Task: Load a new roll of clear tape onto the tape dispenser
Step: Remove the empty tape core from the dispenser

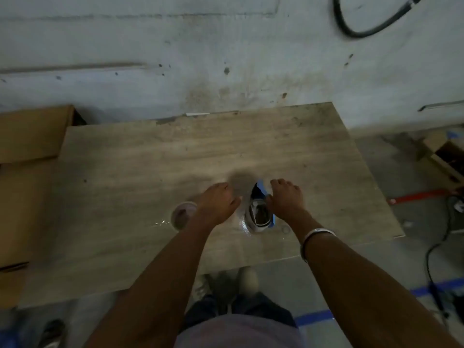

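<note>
A blue tape dispenser (262,194) stands on the wooden table (150,159) between my hands, with a roll of clear tape (259,216) sitting in it. My right hand (286,197) rests against the dispenser's right side, fingers curled over it. My left hand (217,202) hovers just left of the dispenser, thumb pointing toward it and fingers bent down; motion blur hides whether it holds anything. A second roll of tape (182,215) lies flat on the table beside my left wrist. A shiny strip of clear film (243,226) lies by the dispenser's near end.
Cardboard boxes (30,134) lie at the table's left edge. A grey wall rises behind the table, with a black cable (351,31) hanging at upper right. More cables (437,247), a box and blue floor tape (313,317) are on the floor to the right.
</note>
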`<action>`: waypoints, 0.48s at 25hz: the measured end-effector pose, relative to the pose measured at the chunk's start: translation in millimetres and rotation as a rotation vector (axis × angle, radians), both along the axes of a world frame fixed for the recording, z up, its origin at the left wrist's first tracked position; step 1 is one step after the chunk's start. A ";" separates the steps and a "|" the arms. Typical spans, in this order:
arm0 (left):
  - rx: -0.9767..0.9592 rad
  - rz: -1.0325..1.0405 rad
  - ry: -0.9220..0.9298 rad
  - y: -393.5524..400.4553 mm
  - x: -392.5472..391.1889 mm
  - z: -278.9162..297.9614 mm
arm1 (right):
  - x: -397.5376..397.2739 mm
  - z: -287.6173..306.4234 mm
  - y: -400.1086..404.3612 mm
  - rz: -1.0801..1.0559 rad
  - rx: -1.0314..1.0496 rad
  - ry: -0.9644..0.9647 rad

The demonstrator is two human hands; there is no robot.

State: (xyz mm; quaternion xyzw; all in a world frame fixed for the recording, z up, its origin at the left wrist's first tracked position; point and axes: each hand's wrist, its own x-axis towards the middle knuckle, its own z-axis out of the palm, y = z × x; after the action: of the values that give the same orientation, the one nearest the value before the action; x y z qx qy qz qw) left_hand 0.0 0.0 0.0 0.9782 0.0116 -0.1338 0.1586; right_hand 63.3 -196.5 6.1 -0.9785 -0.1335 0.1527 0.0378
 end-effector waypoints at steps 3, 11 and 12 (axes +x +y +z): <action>-0.085 0.143 0.093 -33.7 -1.5 -12.9 | -0.5 -8.7 -14.5 -0.125 0.128 0.140; -0.186 0.408 0.095 -89.5 -9.1 -42.9 | -13.7 -38.2 -26.2 -0.097 0.303 0.290; -0.192 0.415 0.109 -88.9 -7.5 -42.0 | -13.7 -37.3 -25.7 -0.090 0.303 0.293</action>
State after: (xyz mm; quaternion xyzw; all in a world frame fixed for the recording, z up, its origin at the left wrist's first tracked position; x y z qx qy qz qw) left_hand -7.5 -88.9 -42.0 0.9266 0.2082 -0.1516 0.2741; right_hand 49.7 -222.2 -31.2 -0.9340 -0.1040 0.2697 0.2101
